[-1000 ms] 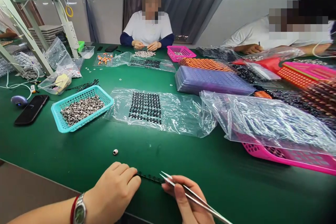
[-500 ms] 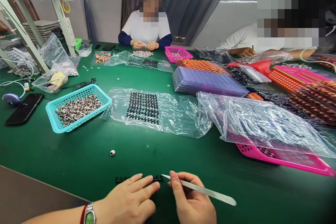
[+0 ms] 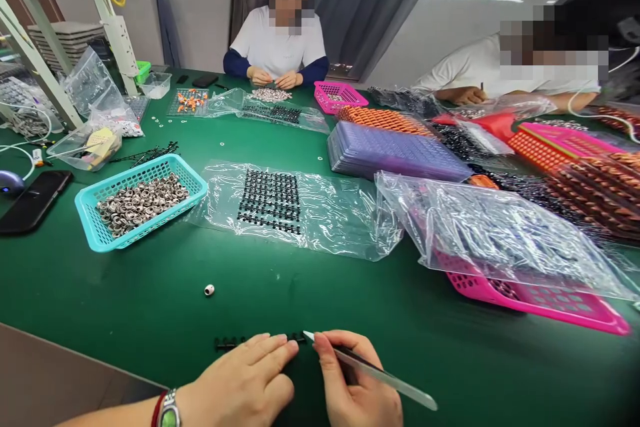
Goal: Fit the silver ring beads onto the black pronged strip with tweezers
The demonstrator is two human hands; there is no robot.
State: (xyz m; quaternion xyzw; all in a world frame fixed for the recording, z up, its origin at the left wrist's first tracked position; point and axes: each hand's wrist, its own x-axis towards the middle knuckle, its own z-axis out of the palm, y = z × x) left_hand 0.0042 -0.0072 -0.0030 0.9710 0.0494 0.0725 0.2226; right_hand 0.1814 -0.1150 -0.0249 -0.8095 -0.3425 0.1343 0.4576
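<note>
**Black strip under our hands, most parts untouched**

Black plastic, a thin strip of small linked pieces (image 3: 260,340), lies flat on the green table (image 3: 150,307) at the near edge. Our left hand (image 3: 245,383) rests on it with fingers stretched flat, gripping nothing, only pressing the strip down. Our right hand (image 3: 357,387) is closed around a pair of metal tweezers (image 3: 370,371), whose tip sits at the strip's right end. We cannot tell whether any piece on the strip carries a fitted part yet. One small metal ring (image 3: 209,290) lies loose on the table just beyond. Farther out, the teal basket (image 3: 90,227) is full of such rings, and many black strips (image 3: 270,197) wait on a clear plastic sheet. We judge the work early: one strip in hand, a large supply left.
</note>
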